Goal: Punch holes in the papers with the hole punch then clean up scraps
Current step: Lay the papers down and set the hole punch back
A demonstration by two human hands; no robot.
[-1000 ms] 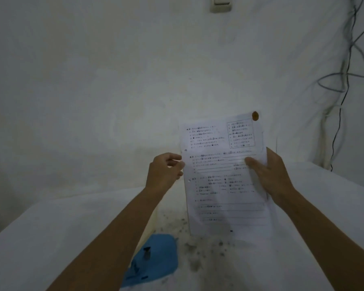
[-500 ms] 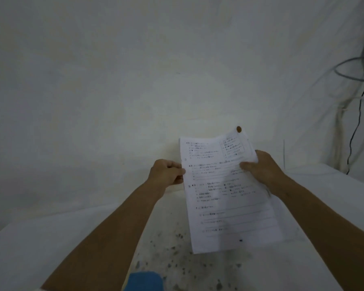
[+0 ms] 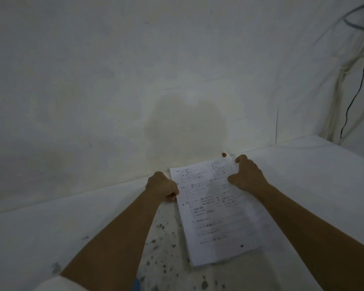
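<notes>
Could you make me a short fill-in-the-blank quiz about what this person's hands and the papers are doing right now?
1. The stack of white printed papers lies on the white ____.
2. The left hand is closed at the stack's ____ edge.
3. The right hand grips the stack near its far ____ corner.
4. Dark ____ mark the white table in front of the person.

Missing words: table; left; right; specks
</notes>
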